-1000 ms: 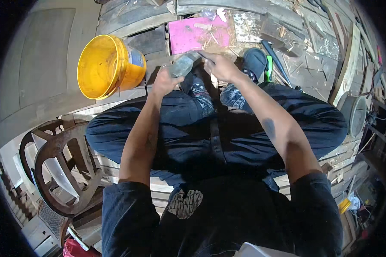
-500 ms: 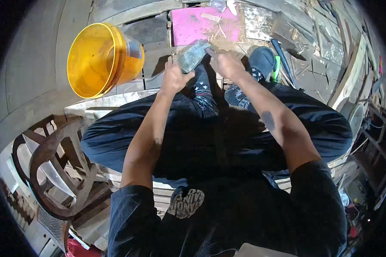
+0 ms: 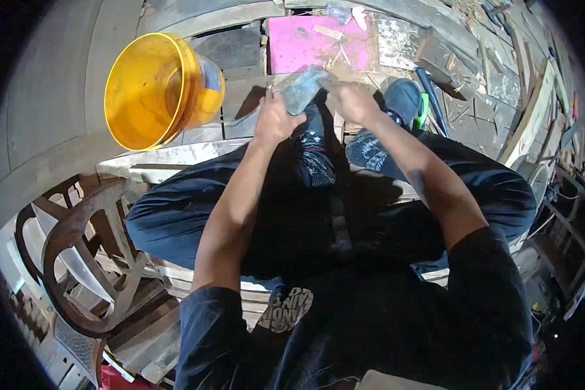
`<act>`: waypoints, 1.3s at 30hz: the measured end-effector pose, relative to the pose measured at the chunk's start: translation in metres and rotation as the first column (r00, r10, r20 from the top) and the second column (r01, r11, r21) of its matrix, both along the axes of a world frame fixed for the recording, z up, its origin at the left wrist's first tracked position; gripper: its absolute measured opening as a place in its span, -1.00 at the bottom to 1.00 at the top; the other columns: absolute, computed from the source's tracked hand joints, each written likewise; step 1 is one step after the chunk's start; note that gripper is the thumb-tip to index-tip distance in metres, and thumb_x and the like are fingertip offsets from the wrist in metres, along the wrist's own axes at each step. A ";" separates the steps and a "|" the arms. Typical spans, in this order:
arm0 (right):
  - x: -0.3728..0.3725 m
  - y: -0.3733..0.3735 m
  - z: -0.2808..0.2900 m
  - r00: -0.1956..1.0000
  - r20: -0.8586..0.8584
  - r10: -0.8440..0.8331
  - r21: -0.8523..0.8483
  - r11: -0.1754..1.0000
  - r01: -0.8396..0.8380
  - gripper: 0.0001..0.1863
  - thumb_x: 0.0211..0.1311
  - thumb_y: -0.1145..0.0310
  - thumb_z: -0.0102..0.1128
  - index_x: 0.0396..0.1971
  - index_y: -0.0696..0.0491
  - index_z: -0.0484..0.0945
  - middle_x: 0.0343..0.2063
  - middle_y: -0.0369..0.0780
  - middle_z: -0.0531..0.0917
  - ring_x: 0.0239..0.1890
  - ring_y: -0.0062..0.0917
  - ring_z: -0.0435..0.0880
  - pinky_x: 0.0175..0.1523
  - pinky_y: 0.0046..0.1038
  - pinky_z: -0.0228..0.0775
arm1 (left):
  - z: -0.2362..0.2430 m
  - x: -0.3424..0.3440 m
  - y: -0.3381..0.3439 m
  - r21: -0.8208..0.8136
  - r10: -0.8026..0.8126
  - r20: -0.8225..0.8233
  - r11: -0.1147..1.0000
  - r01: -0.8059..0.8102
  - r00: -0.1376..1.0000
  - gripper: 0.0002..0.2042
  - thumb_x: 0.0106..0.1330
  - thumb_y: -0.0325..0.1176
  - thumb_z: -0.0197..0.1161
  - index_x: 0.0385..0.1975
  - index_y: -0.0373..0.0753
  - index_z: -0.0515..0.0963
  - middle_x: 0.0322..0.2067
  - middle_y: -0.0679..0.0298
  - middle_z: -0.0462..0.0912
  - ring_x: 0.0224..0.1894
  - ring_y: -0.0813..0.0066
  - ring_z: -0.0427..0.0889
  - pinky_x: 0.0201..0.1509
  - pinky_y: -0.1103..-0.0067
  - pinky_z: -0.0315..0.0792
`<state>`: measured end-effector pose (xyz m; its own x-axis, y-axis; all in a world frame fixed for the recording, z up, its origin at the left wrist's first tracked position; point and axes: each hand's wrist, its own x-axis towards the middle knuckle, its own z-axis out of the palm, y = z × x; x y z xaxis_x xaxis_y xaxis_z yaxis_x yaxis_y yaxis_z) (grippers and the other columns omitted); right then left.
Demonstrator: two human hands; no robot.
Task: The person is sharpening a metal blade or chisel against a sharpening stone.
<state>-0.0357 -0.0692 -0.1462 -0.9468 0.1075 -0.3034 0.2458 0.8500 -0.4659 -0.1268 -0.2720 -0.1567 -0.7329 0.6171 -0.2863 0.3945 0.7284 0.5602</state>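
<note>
My left hand (image 3: 277, 121) is closed around the near left side of a flat grey-blue slab (image 3: 302, 94), roughly rectangular, with a dull uneven surface. Its kind is not clear. The slab is tilted, its far end pointing up and right, above my left foot (image 3: 314, 130). Close to that far end is my right hand (image 3: 353, 104), fingers curled in. Whatever it may hold is too small and blurred to name. My right foot (image 3: 402, 104) is beyond my right wrist.
A yellow bucket (image 3: 208, 104) lies tipped at the left, mouth towards me. Ahead lies a pink sheet (image 3: 292, 49) with wood scraps. Right of my foot are a green strip (image 3: 424, 112) and a dark blue rod (image 3: 431, 97). A wooden chair (image 3: 58, 260) stands lower left.
The view has shifted slightly, so most things appear a little to the right. My right hand is a bit farther from the slab's end; the left keeps its grip.
</note>
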 end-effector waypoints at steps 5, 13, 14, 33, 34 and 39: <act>0.006 -0.002 -0.001 0.932 -0.157 0.328 -0.136 0.927 -0.349 -0.41 0.37 0.36 -0.03 0.42 -0.16 0.34 -0.40 0.00 0.69 -0.31 -0.18 0.72 -0.11 -0.19 0.63 | 0.009 0.003 0.005 -0.048 0.051 0.063 0.998 -0.048 0.997 -0.12 -0.03 -0.23 0.59 0.24 -0.58 0.27 0.25 -0.32 0.36 0.27 -0.30 0.38 0.41 0.13 0.29; 0.015 -0.003 -0.003 0.931 -0.156 0.329 -0.112 0.931 -0.347 -0.46 0.40 0.26 -0.02 0.38 -0.25 0.39 -0.17 -0.01 0.70 -0.21 -0.11 0.73 -0.06 -0.14 0.63 | 0.005 0.012 0.006 -0.060 0.057 0.010 0.997 -0.056 0.998 -0.10 -0.04 -0.14 0.59 0.22 -0.61 0.32 0.31 -0.35 0.30 0.33 -0.30 0.33 0.45 0.15 0.24; 0.016 -0.002 -0.006 0.971 -0.001 0.240 -0.084 0.967 -0.239 -0.46 0.40 0.27 -0.02 0.38 -0.27 0.39 -0.18 0.00 0.71 -0.18 -0.14 0.74 -0.03 -0.13 0.62 | 0.004 0.013 0.007 -0.086 0.049 -0.007 0.995 -0.049 0.999 -0.10 -0.04 -0.14 0.59 0.22 -0.61 0.32 0.31 -0.35 0.30 0.33 -0.30 0.33 0.45 0.15 0.24; 0.024 0.118 0.139 0.934 -0.332 -0.132 -0.113 0.989 0.099 -0.43 0.44 0.24 0.02 0.41 0.01 0.32 -0.10 0.17 0.68 -0.03 0.06 0.68 0.11 -0.09 0.48 | 0.009 -0.013 0.059 -0.083 0.217 0.666 0.972 -0.218 0.714 -0.50 0.24 -0.06 0.33 -0.03 -0.41 0.66 -0.16 0.05 0.72 -0.15 0.22 0.67 -0.19 0.24 0.53; 0.036 0.120 0.154 0.948 -0.273 -0.162 -0.093 0.986 0.141 -0.43 0.44 0.24 0.02 0.41 0.01 0.32 -0.10 0.17 0.68 -0.03 0.06 0.68 0.11 -0.09 0.48 | 0.018 -0.008 0.063 -0.010 0.192 0.661 0.969 -0.247 0.725 -0.53 0.26 -0.09 0.31 -0.07 -0.43 0.67 -0.21 0.06 0.72 -0.16 0.26 0.67 -0.18 0.28 0.51; 0.095 0.095 0.200 0.694 -0.337 -0.636 -0.604 0.712 0.359 -0.43 0.49 0.23 0.07 0.43 0.04 0.31 -0.45 -0.29 0.58 -0.52 -0.59 0.48 -0.39 -0.46 0.34 | 0.099 0.008 0.084 0.161 0.231 0.504 0.922 -0.353 0.832 -0.59 0.29 -0.15 0.28 -0.09 -0.43 0.64 -0.22 0.05 0.71 -0.10 0.33 0.67 -0.01 0.43 0.50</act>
<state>0.0590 0.0262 0.0543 -0.8078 0.5884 0.0348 0.1854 0.3096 -0.9326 -0.1190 -0.1885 -0.0574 -0.7060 0.4883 -0.5130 -0.1682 0.5880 0.7912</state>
